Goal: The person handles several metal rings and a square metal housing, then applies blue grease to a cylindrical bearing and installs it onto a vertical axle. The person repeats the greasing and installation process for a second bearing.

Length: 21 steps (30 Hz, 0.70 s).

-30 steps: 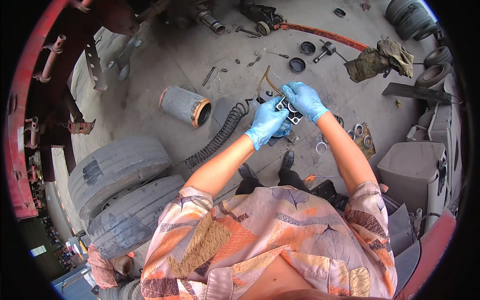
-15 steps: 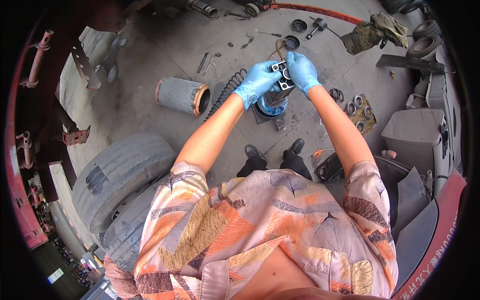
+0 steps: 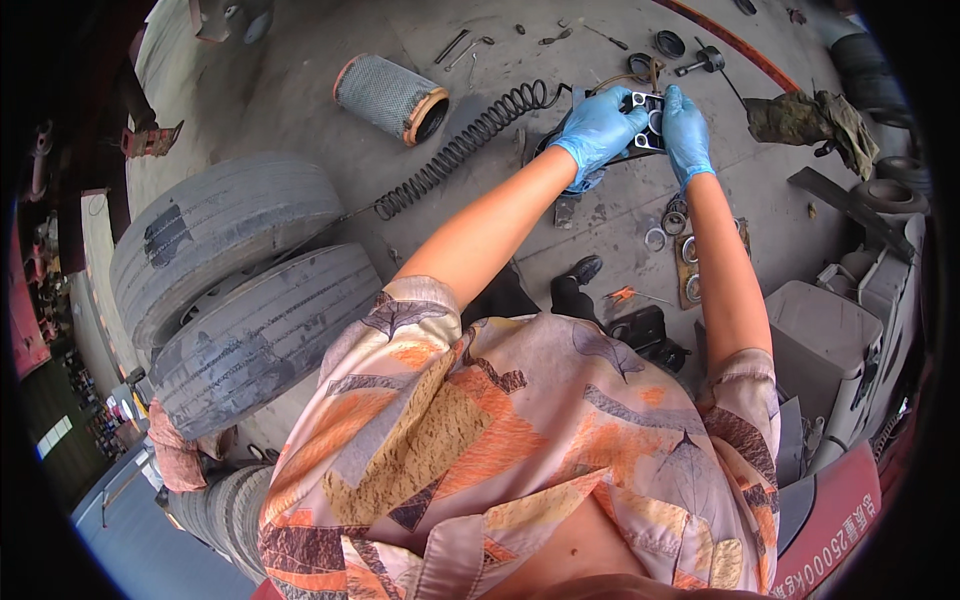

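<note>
Concrete floor (image 3: 300,130), mesh filter cylinder (image 3: 388,98), coiled hose (image 3: 462,148), two tyres (image 3: 240,280), scattered rings (image 3: 672,222)

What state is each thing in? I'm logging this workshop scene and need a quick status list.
Left hand: blue-gloved, gripping the part.
Right hand: blue-gloved, gripping the same part.
Dark square metal part with round holes: held up between both hands.
Black coiled hose: lying stretched on the concrete.
Mesh cylinder filter with orange rim: lying on its side.
Two worn tyres: side by side.
</note>
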### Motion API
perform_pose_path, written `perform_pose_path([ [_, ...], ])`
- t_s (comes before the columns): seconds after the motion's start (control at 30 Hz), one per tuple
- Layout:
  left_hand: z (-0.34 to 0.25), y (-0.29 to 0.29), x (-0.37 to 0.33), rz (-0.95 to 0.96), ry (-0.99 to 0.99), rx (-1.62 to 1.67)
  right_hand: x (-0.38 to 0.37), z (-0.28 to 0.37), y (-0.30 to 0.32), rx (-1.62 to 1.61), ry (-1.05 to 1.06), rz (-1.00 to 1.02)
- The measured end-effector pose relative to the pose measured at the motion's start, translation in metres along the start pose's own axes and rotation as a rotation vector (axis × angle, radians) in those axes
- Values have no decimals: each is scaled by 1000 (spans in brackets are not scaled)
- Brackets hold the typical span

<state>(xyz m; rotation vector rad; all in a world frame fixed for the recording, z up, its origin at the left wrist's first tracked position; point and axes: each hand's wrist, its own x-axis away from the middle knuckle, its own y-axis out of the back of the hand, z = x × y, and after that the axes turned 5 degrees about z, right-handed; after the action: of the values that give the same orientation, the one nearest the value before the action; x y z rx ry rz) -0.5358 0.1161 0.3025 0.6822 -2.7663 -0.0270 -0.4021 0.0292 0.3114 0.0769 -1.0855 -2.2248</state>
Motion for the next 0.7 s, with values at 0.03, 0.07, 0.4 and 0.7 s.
perform_pose_path([
  [0.03,-2,-1,0,1,-8,-17,3,3,3,25,-3,11],
  [0.07,-3,-2,1,4,-17,-34,8,6,5,30,12,15],
  [0.4,-18,-28,88,46,95,131,86,-26,3,8,285,-110],
  [0.7,-5,-89,144,49,129,147,153,-65,26,-12,398,-108],
])
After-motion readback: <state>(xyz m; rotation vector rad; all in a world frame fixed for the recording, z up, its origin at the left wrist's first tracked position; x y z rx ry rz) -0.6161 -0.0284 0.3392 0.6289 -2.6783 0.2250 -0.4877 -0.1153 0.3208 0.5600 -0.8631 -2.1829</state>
